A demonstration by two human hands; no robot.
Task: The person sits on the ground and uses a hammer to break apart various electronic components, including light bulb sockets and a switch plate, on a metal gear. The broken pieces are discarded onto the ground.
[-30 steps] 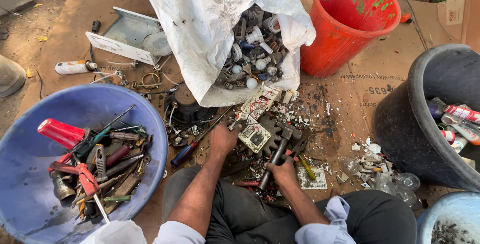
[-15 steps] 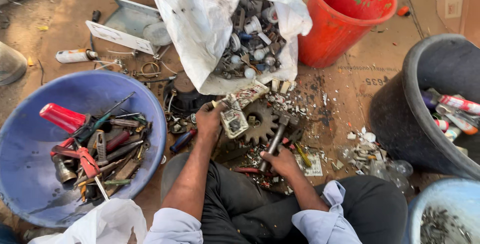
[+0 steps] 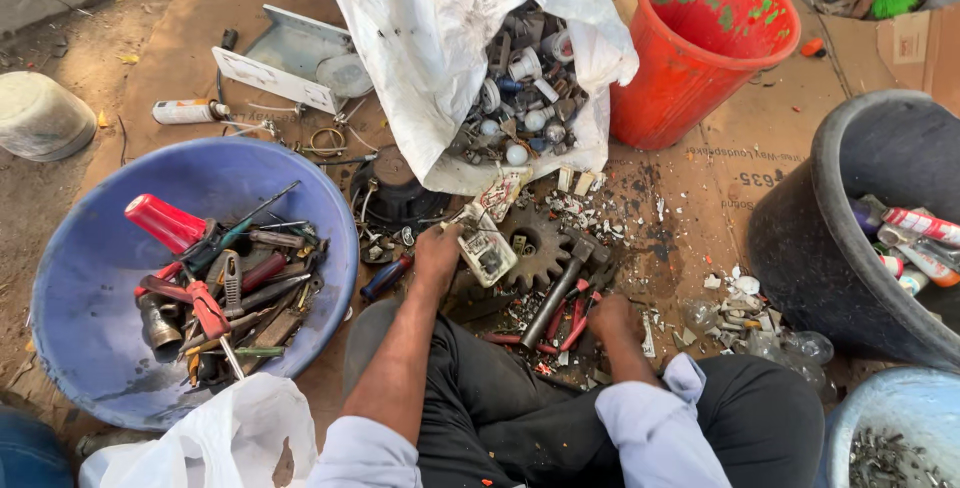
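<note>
My left hand pinches a small whitish electrical part and holds it down on the big rusty gear. My right hand, just right of the gear, is closed around the hammer, whose head rests on the gear's edge. Beyond the gear lies the white sack of scrap; left of it sits the blue basin of tools.

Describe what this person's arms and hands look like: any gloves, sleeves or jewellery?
Both hands are bare, with no gloves: the left hand and the right hand show no rings or watch that I can make out. Both forearms are uncovered, with pale light-blue shirt sleeves rolled up near the elbows.
</note>
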